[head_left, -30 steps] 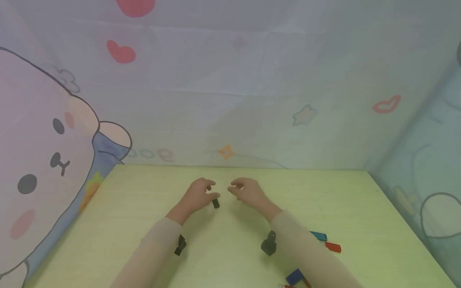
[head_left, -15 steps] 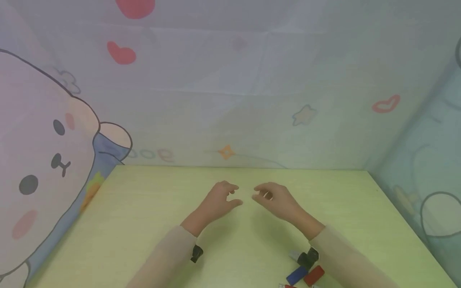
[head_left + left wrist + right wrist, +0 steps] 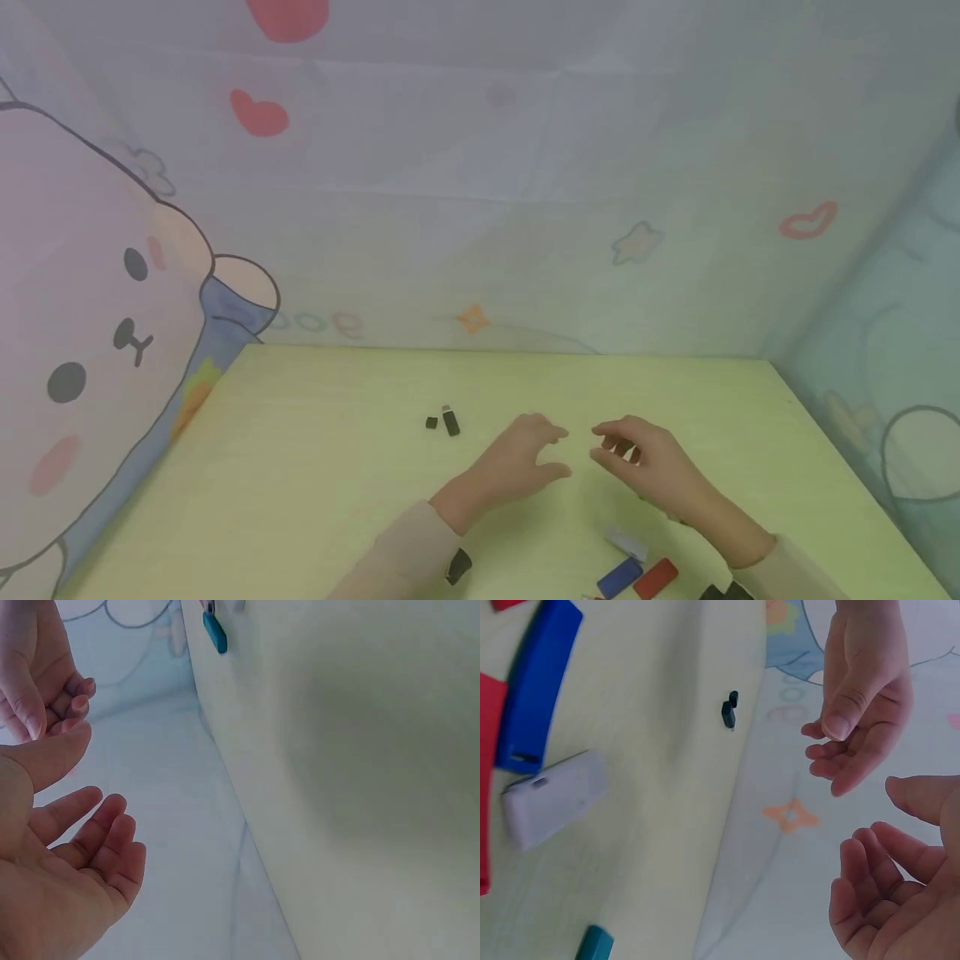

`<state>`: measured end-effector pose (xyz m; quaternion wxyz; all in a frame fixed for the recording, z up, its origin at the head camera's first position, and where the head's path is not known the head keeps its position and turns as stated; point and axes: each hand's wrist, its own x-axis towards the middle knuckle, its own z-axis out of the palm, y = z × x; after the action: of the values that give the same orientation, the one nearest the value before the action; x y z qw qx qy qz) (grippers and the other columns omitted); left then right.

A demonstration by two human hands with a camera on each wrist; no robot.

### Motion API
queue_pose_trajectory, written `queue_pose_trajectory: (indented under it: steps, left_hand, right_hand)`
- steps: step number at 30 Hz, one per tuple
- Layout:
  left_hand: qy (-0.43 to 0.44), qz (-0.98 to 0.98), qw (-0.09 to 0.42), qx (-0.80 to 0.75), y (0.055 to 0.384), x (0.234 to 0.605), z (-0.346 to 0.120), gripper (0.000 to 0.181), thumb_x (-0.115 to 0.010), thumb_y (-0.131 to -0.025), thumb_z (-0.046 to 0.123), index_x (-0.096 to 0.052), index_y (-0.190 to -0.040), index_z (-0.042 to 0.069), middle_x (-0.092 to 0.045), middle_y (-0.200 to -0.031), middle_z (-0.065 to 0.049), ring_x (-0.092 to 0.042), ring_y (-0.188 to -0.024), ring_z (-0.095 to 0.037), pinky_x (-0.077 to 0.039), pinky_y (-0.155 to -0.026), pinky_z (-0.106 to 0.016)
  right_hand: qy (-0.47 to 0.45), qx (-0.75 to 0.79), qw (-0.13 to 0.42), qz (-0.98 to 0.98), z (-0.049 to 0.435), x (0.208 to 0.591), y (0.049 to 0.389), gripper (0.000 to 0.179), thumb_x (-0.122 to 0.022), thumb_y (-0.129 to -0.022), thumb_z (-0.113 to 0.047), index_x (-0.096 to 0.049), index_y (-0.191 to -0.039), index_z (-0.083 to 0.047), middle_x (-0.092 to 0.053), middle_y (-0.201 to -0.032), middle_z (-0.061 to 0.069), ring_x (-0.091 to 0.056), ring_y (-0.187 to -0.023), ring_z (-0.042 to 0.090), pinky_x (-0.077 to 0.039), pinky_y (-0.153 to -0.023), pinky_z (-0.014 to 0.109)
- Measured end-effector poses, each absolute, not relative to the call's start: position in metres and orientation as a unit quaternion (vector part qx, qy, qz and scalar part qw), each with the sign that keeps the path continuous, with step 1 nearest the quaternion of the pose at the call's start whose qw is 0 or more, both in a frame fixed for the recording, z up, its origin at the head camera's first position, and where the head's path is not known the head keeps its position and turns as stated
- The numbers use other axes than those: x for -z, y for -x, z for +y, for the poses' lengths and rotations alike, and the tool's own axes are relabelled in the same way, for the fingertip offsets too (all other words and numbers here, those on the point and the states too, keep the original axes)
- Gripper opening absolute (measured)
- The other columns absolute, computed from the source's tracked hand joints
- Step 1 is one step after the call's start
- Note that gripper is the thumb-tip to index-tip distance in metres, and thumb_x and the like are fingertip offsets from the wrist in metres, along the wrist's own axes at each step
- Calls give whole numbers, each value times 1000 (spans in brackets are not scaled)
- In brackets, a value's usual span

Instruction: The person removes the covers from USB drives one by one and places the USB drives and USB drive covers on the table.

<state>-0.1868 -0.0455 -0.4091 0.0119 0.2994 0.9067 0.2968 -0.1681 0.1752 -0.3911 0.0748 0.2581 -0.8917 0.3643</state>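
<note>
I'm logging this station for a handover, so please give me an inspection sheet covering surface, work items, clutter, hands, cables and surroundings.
Surface: pale yellow-green table, lying flat.
Job's things: black stick, metal end showing, its black cap beside it; grey stick, blue stick and red stick grouped; teal stick separate.
Clutter: red piece, cut off by the right wrist view's corner; cannot identify.
Hands: left hand and right hand raised above the surface, apart, fingers loosely bent, holding nothing visible.
Cables: nothing seen.
Surroundings: printed backdrop behind the surface.
</note>
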Motion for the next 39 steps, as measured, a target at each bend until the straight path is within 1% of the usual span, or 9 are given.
queue_pose_trajectory:
  steps: [4,10,17,20,24,27,30,35,39]
  left_hand:
    - [-324,907,14,-269,181,415,-30,43,-66,-91,29,-59,-128,8,-60,-116,-3,-52,-111,-15,-45,-93,-26]
    - [-349,901,21,-257,176,421,-14,43,-67,-90,29,-61,-127,8,-60,-118,-2,-52,-111,-13,-44,-93,-23]
    - [-354,900,38,-253,174,431,-1,42,-69,-89,28,-62,-126,9,-61,-116,1,-52,-110,-11,-43,-93,-21]
    - [-353,901,45,-248,174,435,2,41,-69,-88,27,-63,-125,10,-61,-116,0,-53,-110,-10,-42,-94,-21]
    - [-356,900,61,-245,173,440,6,42,-71,-87,27,-63,-125,11,-61,-116,1,-53,-109,-9,-43,-92,-19]
    - [-361,898,75,-241,172,444,10,42,-72,-86,27,-63,-125,11,-61,-113,2,-53,-106,-7,-44,-89,-18]
    - [-369,896,86,-231,171,447,14,42,-73,-85,26,-64,-123,10,-63,-111,3,-54,-103,-6,-44,-88,-17]
    - [-393,894,82,-200,170,453,18,41,-77,-81,25,-67,-118,9,-66,-108,3,-56,-100,-4,-43,-89,-15]
    - [-400,893,82,-190,171,457,21,41,-79,-79,25,-68,-115,9,-66,-105,4,-57,-98,-3,-42,-88,-14]
  right_hand:
    - [-247,-346,92,-900,189,395,157,24,-69,-89,-19,-68,-109,-6,-62,-89,-10,-55,-79,0,-48,-66,23]
    - [-223,-340,86,-910,209,405,145,24,-71,-88,-20,-68,-109,-9,-62,-91,-9,-55,-78,-2,-48,-64,24]
    - [-229,-360,104,-898,227,422,132,21,-73,-85,-11,-68,-105,-9,-58,-84,-15,-52,-72,-2,-45,-59,22]
    - [-200,-365,76,-906,232,428,128,21,-72,-86,-14,-68,-106,-9,-57,-85,-14,-51,-74,-2,-46,-60,21]
    - [-169,-372,22,-913,234,434,124,26,-70,-89,-20,-66,-110,-6,-61,-94,-5,-53,-77,-2,-49,-66,21]
    - [-171,-374,-5,-911,236,440,122,31,-69,-89,-22,-65,-112,-3,-62,-98,1,-55,-80,-2,-49,-69,22]
    - [-180,-371,-27,-911,237,446,123,35,-69,-89,-25,-64,-114,-2,-62,-102,2,-55,-82,-2,-49,-69,23]
    - [-183,-379,-67,-905,237,455,125,36,-67,-90,-27,-63,-115,-1,-63,-105,5,-56,-85,3,-49,-68,23]
    - [-187,-378,-99,-901,237,461,128,38,-68,-89,-26,-63,-114,1,-64,-103,5,-58,-86,9,-48,-68,23]
